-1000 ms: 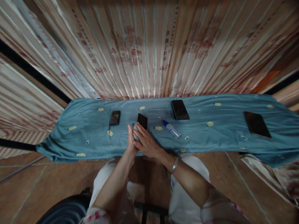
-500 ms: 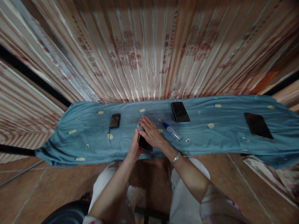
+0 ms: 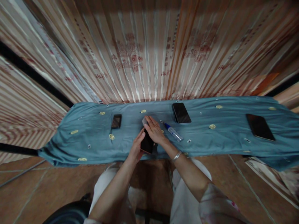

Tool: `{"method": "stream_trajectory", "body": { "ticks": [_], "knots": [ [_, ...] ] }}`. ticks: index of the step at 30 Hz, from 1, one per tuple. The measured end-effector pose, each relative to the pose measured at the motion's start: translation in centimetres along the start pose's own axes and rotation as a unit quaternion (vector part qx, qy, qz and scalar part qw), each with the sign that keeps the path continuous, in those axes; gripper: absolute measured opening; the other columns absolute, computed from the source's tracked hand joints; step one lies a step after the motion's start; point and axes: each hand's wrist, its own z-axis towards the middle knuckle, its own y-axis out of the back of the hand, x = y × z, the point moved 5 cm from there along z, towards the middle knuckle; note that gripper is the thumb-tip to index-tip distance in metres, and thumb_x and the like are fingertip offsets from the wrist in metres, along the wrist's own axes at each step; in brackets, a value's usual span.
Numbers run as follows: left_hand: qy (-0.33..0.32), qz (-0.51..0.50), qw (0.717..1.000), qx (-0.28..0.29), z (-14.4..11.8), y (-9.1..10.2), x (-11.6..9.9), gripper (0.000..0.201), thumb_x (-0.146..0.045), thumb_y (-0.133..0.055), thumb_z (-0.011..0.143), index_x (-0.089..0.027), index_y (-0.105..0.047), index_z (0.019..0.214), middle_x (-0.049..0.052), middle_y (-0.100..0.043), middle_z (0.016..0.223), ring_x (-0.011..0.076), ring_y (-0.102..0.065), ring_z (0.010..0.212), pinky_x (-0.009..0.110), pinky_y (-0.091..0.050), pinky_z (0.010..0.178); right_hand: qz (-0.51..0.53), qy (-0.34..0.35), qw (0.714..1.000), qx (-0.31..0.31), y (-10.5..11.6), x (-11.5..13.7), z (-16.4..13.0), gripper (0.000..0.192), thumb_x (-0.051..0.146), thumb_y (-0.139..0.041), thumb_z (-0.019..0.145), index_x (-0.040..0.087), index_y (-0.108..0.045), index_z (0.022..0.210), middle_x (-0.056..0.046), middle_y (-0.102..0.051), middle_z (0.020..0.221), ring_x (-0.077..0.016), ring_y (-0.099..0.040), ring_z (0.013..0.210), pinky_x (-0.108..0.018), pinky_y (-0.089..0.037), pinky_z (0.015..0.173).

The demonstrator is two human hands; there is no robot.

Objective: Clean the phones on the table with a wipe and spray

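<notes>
"Near the front edge of the blue cloth point(image 3: 201, 140), where are your hands on the dark phone point(image 3: 147, 143)?"

"Your left hand point(image 3: 137, 146) is clamped along its left side, thumb over the dark face. Your right hand point(image 3: 154, 131) lies across the upper right part, fingers together on a pale wad point(image 3: 145, 120) at the far end. The two hands are close together. Whether the phone rests on the cloth or is lifted, I can't tell."

"How would you best handle that rub?"

"In my judgement, support the phone firmly from below with your left fingers, hold its tilt steady, and press lightly with the wad spread flat. Watch your left thumb; it covers part of the face."

"Any containers close to you?"

"One: the clear bottle point(image 3: 174, 133), lying on its side beyond your right wrist, apart from both hands. Its blue cap point(image 3: 166, 125) points away from you, toward the curtain point(image 3: 151, 62). You can see through the body, but whether there's liquid inside, and how much, I can't tell."
</notes>
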Motion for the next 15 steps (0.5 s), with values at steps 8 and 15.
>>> {"method": "stream_trajectory", "body": {
  "ticks": [8,15],
  "knots": [
    [-0.020,0.003,1.000,0.009,0.3,-0.2,-0.2,0.051,-0.023,-0.065,0.080,-0.022,-0.057,0.130,0.008,-0.064,0.126,0.0255,-0.068,0.099,0.038,-0.060,0.078,0.130,-0.110,0.985,-0.014,0.0,-1.5,0.4,0.062,0.058,-0.024,0.095,0.024,-0.037,0.146,-0.006,-0.037,0.153,-0.0217,-0.025,0.145,-0.050,-0.016,0.119],
    [-0.035,-0.025,0.999,0.011,0.8,-0.2,-0.3,0.047,-0.024,-0.062,0.083,-0.021,-0.057,0.129,0.009,-0.066,0.123,0.0241,-0.068,0.098,0.040,-0.059,0.082,0.307,-0.210,0.926,-0.069,-0.3,-3.4,0.8,0.078,0.071,-0.025,0.089,0.017,-0.043,0.143,-0.008,-0.040,0.151,-0.0221,-0.031,0.143,-0.042,-0.018,0.120]
  ]
}}
